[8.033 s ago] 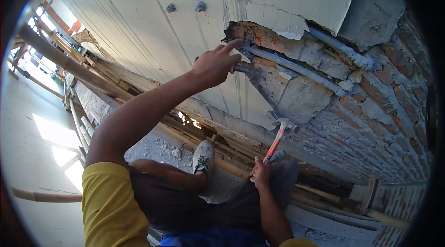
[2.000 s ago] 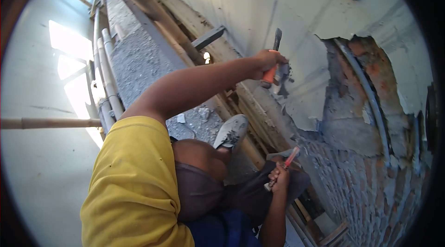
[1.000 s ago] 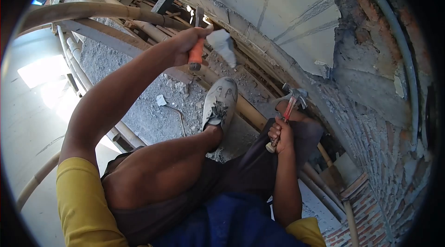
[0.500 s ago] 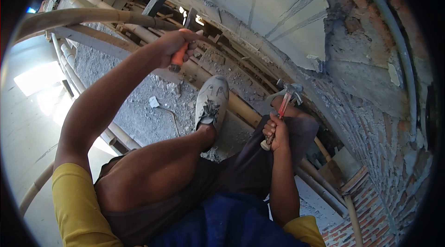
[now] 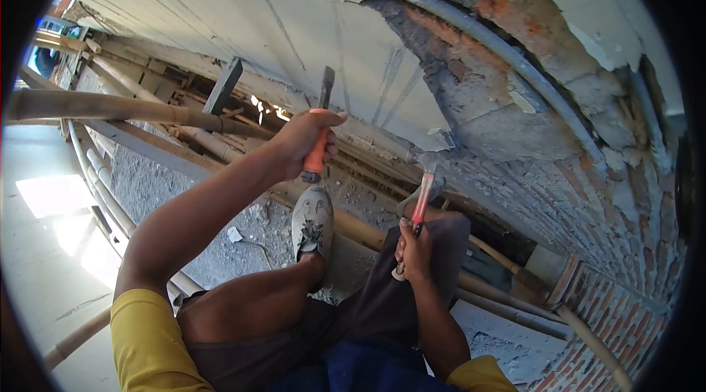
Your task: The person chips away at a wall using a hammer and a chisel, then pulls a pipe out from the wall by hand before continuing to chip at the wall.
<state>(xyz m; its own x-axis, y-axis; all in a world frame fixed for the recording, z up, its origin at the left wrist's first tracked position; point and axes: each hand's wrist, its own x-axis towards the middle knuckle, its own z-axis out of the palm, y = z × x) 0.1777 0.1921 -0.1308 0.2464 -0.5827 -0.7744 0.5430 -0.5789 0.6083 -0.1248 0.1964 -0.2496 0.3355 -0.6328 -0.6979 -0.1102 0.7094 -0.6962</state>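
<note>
My left hand [image 5: 303, 139] is closed around the orange handle of a chisel [image 5: 317, 151]. Its flat metal blade points up in front of the pale plastered wall [image 5: 294, 17]; contact with the wall cannot be made out. Lower right, my right hand [image 5: 415, 251] grips a hammer [image 5: 423, 199] with a red and black shaft, its head upward and seen nearly edge-on. The hammer is near my bent knee, apart from the chisel. To the upper right, broken plaster bares brick [image 5: 507, 17] and a grey conduit pipe [image 5: 507, 54].
Bamboo poles [image 5: 110, 107] cross at the left, near a dark upright timber [image 5: 223, 86]. My shoe [image 5: 312, 223] rests among bamboo and planks above a rubble-strewn surface [image 5: 147, 179]. Exposed brickwork [image 5: 603, 318] lies at the lower right.
The view has swung toward the wall, showing more broken plaster and pipe. My left hand has turned so the chisel blade now shows pointing up. The hammer remains in my right hand.
</note>
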